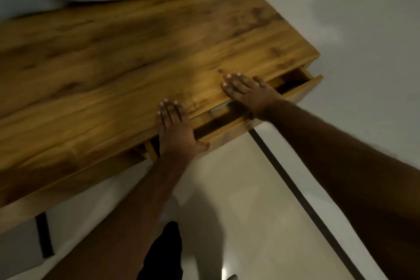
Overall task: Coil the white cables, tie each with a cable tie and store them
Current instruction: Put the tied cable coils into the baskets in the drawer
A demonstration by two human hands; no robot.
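Both the left hand (173, 127) and right hand (247, 93) lie flat, fingers spread, holding nothing on the brown wooden table (136, 57) above its slightly open drawer (254, 118), apparently the storing step; no white cables clearly visible, so next likely pushing it closed.

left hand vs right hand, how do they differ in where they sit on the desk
The left hand lies at the near end of the drawer gap, thumb hooked over the drawer front; the right hand lies farther along, reaching across the gap. The left hand's fingers point straight up the desk top; the right hand's angle leftward. Both lie flat, palms down, holding nothing.
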